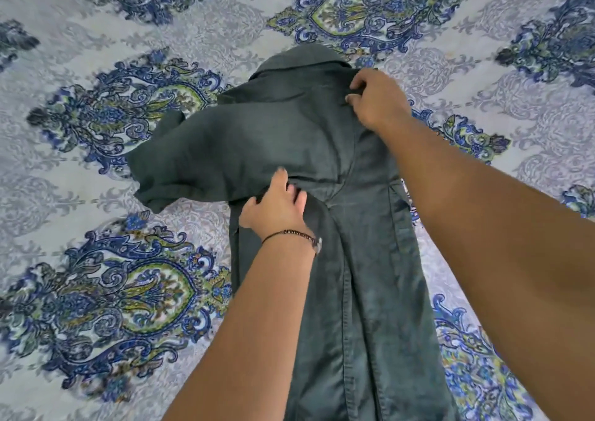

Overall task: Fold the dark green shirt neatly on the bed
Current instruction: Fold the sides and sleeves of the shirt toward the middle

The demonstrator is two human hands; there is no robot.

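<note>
Fingers point(358, 83) of right hand point(378, 100) and left hand point(275, 209) pinching dark green shirt point(289, 137) beneath them on bed point(96, 18)

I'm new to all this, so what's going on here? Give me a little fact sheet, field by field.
surface: bed with a blue and green patterned cover
garment: dark green shirt, lying lengthwise, collar at the far end
sleeve: spread out to the left, rumpled
left hand: grips the fabric near the sleeve's base
right hand: pinches the shirt beside the collar
bracelet: thin, on the left wrist
</note>
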